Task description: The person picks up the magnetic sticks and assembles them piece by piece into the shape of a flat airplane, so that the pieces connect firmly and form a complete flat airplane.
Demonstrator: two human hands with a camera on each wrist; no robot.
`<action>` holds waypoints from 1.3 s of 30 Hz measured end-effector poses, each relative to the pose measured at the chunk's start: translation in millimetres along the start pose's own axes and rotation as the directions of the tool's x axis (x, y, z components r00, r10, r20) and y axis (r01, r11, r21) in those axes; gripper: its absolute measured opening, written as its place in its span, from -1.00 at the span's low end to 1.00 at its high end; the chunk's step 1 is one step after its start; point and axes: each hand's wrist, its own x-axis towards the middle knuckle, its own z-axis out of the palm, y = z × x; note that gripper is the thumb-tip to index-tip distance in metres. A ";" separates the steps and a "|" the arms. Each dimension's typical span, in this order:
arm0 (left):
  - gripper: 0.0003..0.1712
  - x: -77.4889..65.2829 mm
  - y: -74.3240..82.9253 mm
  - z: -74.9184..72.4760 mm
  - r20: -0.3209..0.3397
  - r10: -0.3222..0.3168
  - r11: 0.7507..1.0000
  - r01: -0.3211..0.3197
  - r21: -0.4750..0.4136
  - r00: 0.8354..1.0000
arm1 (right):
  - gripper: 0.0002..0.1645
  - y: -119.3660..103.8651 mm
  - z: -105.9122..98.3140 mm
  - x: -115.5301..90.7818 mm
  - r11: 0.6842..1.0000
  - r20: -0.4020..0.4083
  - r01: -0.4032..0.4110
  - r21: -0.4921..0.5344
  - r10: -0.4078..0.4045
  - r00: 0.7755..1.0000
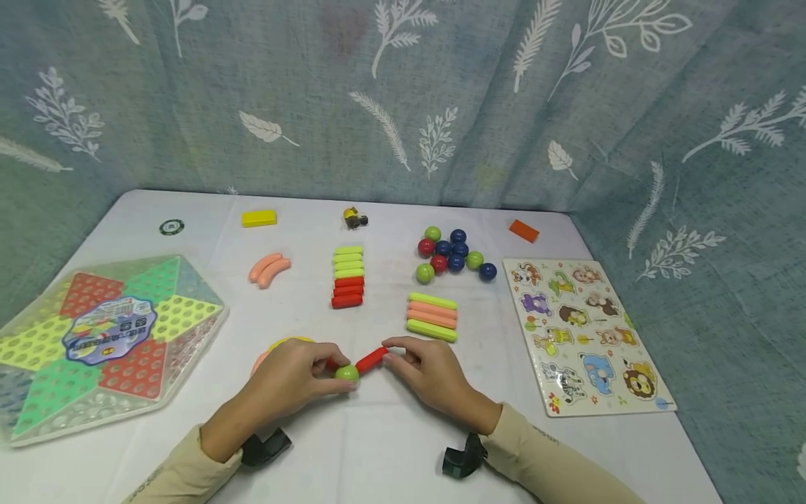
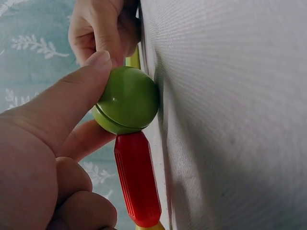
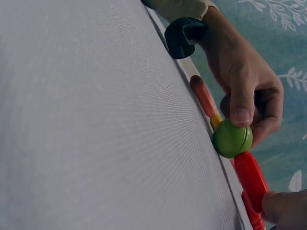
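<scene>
My left hand (image 1: 292, 378) pinches a green ball (image 2: 127, 98) between thumb and fingers, low over the white table. A red stick (image 2: 137, 179) runs from this ball to a yellow piece at the bottom of the left wrist view; in the head view the left hand mostly covers it. My right hand (image 1: 434, 371) pinches the outer end of a second red stick (image 1: 371, 360) between thumb and index finger. That stick's other end meets the green ball in the right wrist view. Partly hidden behind the left hand lie curved yellow and orange pieces (image 1: 259, 362).
Green and red sticks (image 1: 348, 280) lie stacked ahead, with green and pink sticks (image 1: 432, 315) beside them. Coloured balls (image 1: 456, 253) cluster behind. A hexagonal game board (image 1: 145, 378) lies left, an animal puzzle (image 1: 585, 336) right. Two curved pink pieces (image 1: 269, 270) lie back left.
</scene>
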 end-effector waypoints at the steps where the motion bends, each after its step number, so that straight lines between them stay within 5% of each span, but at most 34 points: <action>1: -0.73 0.0 -0.3 0.4 -0.002 0.000 1.000 0.000 -0.003 1.000 | -0.70 -0.2 -0.1 -0.2 1.000 0.000 0.000 0.000 0.000 1.000; 26: -0.72 -0.8 -0.7 3.0 -0.022 0.026 1.000 -0.025 0.012 0.999 | -0.74 1.7 -8.5 -2.3 0.999 -0.007 -0.024 0.047 0.024 1.000; 39: -0.73 -1.6 -1.4 2.3 -0.035 0.038 0.999 -0.037 0.032 0.999 | -0.75 8.5 -46.4 54.2 0.997 -0.119 -0.010 -0.081 0.001 0.993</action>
